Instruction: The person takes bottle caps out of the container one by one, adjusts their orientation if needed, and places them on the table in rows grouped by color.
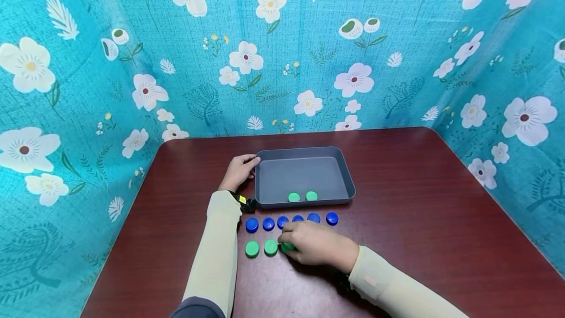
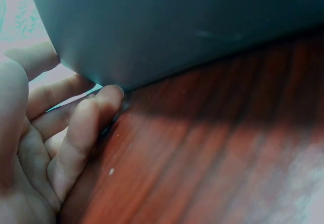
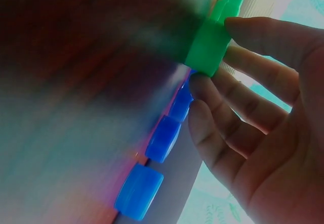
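In the head view, my left hand (image 1: 238,171) holds the left side of a grey rectangular tray (image 1: 304,173). Its fingertips rest against the tray's wall (image 2: 167,27) in the left wrist view. Two green bottle caps (image 1: 311,196) lie inside along the near wall. My right hand (image 1: 315,243) pinches another green bottle cap (image 3: 207,47) between thumb and fingers, at the table. Left of it sit two more green caps (image 1: 270,247) in a row. Behind that row runs a line of several blue bottle caps (image 1: 252,225), partly hidden by the right hand.
Everything stands on a dark red-brown wooden table (image 1: 419,200). A teal flowered cloth (image 1: 282,63) hangs behind the table and along both sides. The blue caps lie close to the tray's near wall, between it and the green row.
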Motion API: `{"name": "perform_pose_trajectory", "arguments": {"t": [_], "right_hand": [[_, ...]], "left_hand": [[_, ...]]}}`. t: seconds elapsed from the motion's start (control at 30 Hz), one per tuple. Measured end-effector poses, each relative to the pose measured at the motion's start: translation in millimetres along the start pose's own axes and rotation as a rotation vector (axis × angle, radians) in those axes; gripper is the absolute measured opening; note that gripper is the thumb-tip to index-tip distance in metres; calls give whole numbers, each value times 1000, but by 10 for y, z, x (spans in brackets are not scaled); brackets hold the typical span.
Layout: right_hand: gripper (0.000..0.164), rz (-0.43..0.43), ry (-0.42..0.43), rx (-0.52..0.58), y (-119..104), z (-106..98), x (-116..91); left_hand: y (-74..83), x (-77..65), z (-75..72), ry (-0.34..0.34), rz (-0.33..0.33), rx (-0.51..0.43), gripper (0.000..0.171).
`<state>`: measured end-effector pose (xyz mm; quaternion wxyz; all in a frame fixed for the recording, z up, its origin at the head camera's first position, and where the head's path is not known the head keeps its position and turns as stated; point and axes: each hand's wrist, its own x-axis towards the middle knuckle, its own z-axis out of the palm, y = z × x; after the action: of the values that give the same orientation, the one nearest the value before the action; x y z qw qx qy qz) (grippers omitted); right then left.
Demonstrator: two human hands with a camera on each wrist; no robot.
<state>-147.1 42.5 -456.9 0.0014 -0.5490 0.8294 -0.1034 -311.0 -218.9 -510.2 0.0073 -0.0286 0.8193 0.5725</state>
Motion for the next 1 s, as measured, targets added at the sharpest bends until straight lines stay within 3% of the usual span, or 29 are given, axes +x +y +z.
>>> {"name": "perform_pose_trajectory", "arguments": {"t": [1.0], "right_hand": [[22, 4, -26, 29, 5, -8, -15]], "left_hand": [[7, -7, 15, 10, 4, 22, 44]]}}
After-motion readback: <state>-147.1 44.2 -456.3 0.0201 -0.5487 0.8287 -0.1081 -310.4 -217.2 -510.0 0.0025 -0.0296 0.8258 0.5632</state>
